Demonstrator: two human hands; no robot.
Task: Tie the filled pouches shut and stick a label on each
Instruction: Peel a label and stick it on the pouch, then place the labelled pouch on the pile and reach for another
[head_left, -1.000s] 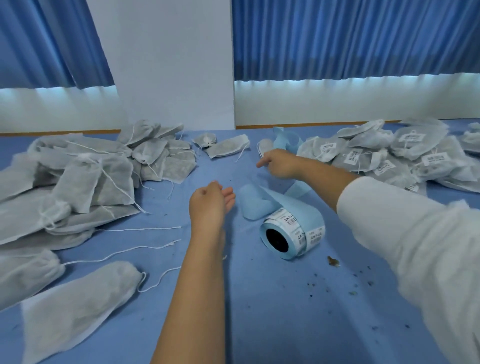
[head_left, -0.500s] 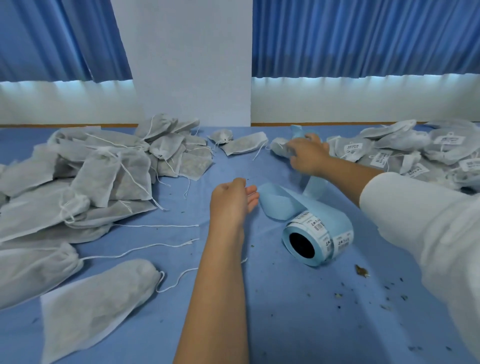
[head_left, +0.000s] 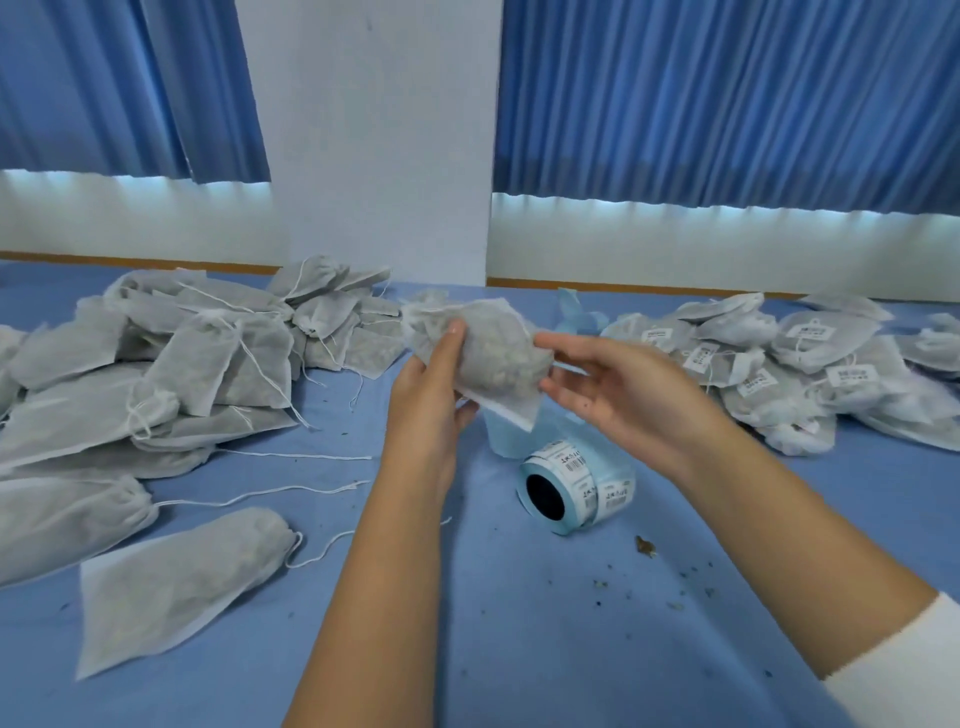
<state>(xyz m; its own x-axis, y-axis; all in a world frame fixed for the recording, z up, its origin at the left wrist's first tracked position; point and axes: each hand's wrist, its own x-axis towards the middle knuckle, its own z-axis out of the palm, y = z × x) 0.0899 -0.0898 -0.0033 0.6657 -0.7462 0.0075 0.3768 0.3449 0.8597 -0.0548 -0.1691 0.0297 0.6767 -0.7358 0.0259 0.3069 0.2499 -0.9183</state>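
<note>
Between the unlabelled heap (head_left: 171, 374) at nine o'clock and the labelled heap (head_left: 779, 374) at three, a fresh pouch (head_left: 498, 353) had come up over the label roll (head_left: 576, 488), pinched by the left hand (head_left: 431, 395). The right hand (head_left: 618, 395) hung slack-fingered beside it. Tying looked due next.

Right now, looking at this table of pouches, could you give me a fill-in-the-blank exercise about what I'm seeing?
1. The left hand grips one grey fabric pouch above the table, whose surface is coloured ___.
2. The roll of white barcode labels lies on its ___.
3. The heap of labelled pouches sits to the person's ___.
Missing words: blue; side; right.
</note>
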